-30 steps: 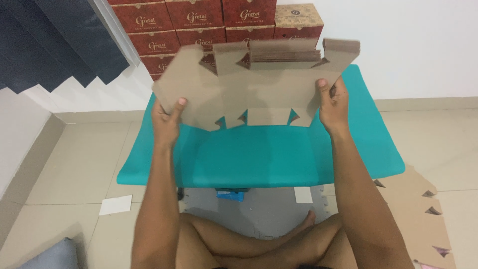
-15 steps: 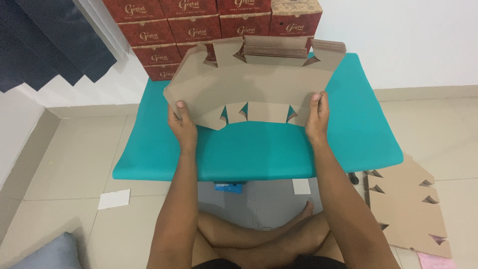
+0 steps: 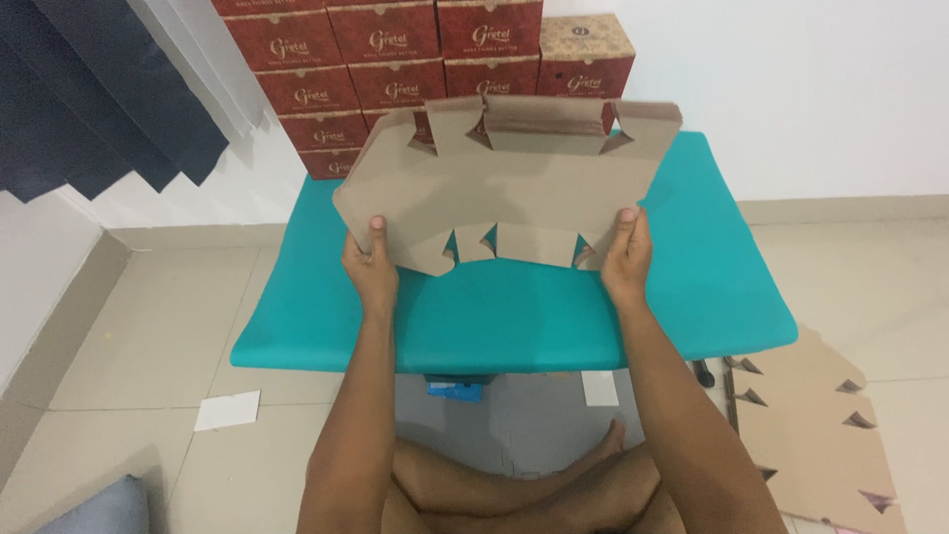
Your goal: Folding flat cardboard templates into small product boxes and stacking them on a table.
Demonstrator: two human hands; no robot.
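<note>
I hold a flat brown die-cut cardboard box blank [image 3: 514,183] up over a low teal table [image 3: 712,267]. My left hand [image 3: 371,262] pinches its lower left corner, thumb on the front. At the lower right corner, my right hand [image 3: 625,257] grips the same way. The blank has notched flaps along its bottom edge and folded tabs along its top. It hides the middle of the table behind it.
Red cartons [image 3: 386,49] are stacked against the white wall behind the table. Several flat cardboard blanks [image 3: 820,445] lie on the tiled floor at right. A white paper scrap [image 3: 227,410] lies at left, a small blue object [image 3: 455,388] under the table. My crossed legs [image 3: 514,485] are below.
The cardboard blank has come down and nearer the table, and my hands have moved closer together along its lower edge. The view tilted slightly.
</note>
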